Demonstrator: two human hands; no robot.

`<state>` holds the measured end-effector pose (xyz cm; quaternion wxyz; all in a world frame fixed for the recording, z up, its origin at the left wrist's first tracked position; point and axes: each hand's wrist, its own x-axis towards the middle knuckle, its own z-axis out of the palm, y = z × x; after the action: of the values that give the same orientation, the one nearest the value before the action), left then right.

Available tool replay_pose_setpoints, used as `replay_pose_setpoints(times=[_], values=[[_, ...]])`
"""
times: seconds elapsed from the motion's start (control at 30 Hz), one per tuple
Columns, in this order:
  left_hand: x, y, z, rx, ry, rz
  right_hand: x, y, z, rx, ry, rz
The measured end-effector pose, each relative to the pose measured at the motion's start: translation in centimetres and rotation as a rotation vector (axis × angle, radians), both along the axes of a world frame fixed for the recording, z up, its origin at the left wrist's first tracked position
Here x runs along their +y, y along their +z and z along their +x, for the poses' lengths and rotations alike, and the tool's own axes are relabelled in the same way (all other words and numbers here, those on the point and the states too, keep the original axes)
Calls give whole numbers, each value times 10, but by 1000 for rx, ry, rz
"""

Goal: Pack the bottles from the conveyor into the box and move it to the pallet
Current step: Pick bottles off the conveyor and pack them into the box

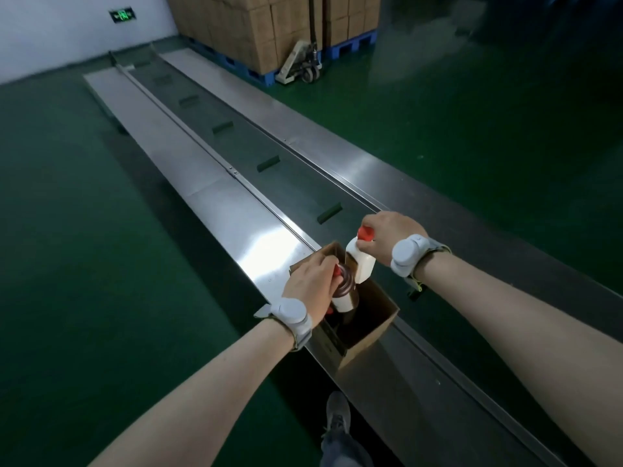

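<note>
Nearest the camera a grey shoe [338, 414] stood on the green floor [84, 264], between two bare forearms that reached forward. Each wrist wore a grey band [290, 311].

On the left, the left hand [312, 284] was clenched around the red-capped neck of a dark bottle [344, 294], which stood partly inside the open cardboard box [367, 328]. Something red showed low in the box beside that bottle, perhaps another cap; the view was too dim to be sure. The box sat on the steel side plate [215, 210] at the near edge of the conveyor [256, 153], its flaps open.

To the right, the right hand [392, 235] gripped a white bottle [361, 262] by its red cap, holding it tilted just above the box's far corner, close beside the dark bottle. Green cleats [329, 213] crossed the belt at intervals, and no bottle stood on the stretch in view.

Far beyond, stacked cartons [256, 25] rested on blue pallets [350, 45], with a pallet jack [300, 64] parked between them.
</note>
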<state>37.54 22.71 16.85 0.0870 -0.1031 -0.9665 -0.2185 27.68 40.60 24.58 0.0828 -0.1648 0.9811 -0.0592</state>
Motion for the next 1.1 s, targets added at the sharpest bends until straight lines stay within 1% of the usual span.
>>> replay_pose_setpoints(times=[0.13,0.27,0.4,0.5,0.63,0.77,0.87,0.97,1.1], values=[[6,-28,22,-56,-7,-15,1,-22,23,-48,1,43],[9,-50,24,-96,-12,-44,5,-47,28,-85,-16,99],[14,-67,18,-164,-13,-85,8,-75,26,-181,-31,167],[19,-74,13,-230,-29,-105,8,-92,27,-253,-16,176],[26,-91,-3,-346,-58,-170,3,-120,25,-394,35,225],[34,-109,-21,-460,-58,-171,-5,-150,10,-539,33,226],[41,-126,-33,-585,-104,-230,-12,-176,2,-570,60,228],[47,-140,-43,-709,-187,-292,-21,-201,-6,-602,64,279],[57,-159,-59,-821,-159,-341,-25,-235,-18,-698,101,310]])
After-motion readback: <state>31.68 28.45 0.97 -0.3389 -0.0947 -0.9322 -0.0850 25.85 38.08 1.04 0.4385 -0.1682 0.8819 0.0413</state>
